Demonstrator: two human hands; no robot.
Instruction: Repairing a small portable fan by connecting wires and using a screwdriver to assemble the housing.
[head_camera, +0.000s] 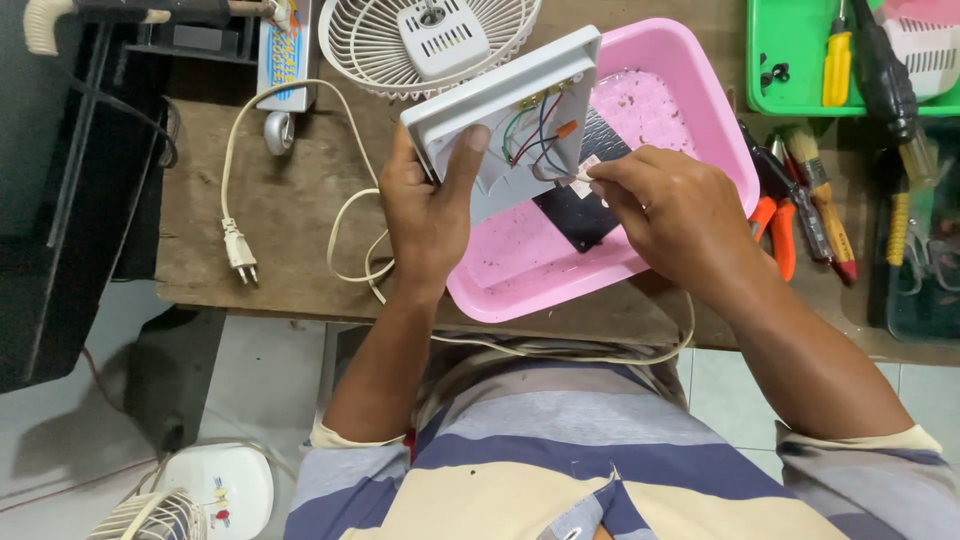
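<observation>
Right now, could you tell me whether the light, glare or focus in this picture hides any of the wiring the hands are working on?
Head view: even, soft light; the panel and its wires are sharp, no glare; the right hand casts only faint shade on the pink tray; the edges curve slightly.

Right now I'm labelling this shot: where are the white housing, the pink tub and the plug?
White housing (500, 90), head view, its flat outer face.
Pink tub (520, 295), head view, its near rim.
Plug (240, 250), head view, its white body.
</observation>
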